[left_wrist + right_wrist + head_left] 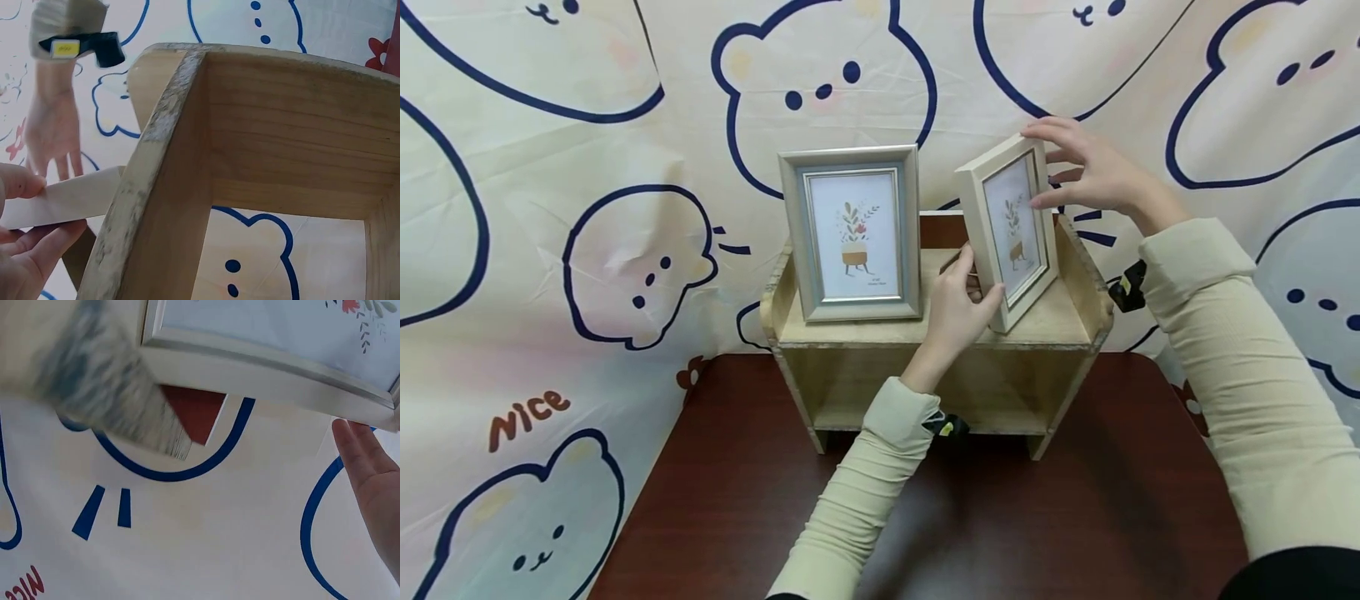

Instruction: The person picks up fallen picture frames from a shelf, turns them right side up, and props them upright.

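A cream picture frame (1013, 218) with a potted-plant print stands angled on the right part of a small wooden shelf (940, 335). Its lower left edge is pinched by my left hand (955, 302); the left wrist view shows the thumb above that edge and fingers (53, 247) below it. My right hand (1097, 171) touches the upper right side of the frame, its fingers spread and fairly straight. In the right wrist view, fingertips of the right hand (375, 481) meet the frame's edge. Left of it, a silver-beige picture frame (796, 242) with a similar print stands upright facing me.
The shelf stands at the back of a dark red-brown table (737, 500), with raised side panels and an open compartment (925, 387) underneath. A cloth (685, 158) printed with cartoon bears hangs close behind it. Both wrists wear black straps (949, 425).
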Action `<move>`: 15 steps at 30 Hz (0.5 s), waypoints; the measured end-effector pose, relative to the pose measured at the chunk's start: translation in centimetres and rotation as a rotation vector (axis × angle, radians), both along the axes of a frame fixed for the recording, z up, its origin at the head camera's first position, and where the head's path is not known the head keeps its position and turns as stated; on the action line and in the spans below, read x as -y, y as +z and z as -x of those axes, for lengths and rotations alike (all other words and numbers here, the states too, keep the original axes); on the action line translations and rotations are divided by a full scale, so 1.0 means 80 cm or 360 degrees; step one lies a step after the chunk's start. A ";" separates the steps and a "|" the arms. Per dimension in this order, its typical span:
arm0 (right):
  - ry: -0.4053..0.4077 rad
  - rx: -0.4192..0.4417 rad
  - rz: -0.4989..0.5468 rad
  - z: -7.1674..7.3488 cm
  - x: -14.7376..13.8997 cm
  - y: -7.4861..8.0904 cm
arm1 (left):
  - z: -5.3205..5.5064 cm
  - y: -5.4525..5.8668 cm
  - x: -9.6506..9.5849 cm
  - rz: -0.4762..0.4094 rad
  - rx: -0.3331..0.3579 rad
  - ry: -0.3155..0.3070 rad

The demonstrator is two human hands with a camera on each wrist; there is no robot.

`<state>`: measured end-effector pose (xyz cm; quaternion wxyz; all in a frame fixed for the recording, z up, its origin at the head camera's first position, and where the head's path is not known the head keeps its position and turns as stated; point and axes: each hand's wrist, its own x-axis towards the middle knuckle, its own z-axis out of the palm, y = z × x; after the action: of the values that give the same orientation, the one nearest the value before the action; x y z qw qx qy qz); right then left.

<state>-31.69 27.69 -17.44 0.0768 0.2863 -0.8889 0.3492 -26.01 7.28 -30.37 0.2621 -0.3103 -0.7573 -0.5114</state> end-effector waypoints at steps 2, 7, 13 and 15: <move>-0.0012 -0.0003 0.0006 -0.003 -0.004 0.000 | 0.000 0.001 0.003 0.0010 0.0033 -0.0007; -0.0048 -0.0031 -0.0029 -0.013 -0.017 0.000 | 0.007 0.004 0.009 0.0051 0.0079 -0.0035; -0.0086 -0.0034 0.0024 -0.024 -0.029 -0.005 | 0.018 0.009 0.017 0.0124 0.0173 -0.0028; -0.0086 -0.0033 0.0060 -0.026 -0.031 -0.007 | 0.020 0.011 0.018 0.0176 0.0179 -0.0001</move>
<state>-29.58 30.21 -18.02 0.1007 0.2643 -0.8888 0.3607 -27.57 5.85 -29.52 0.2016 -0.2954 -0.7977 -0.4855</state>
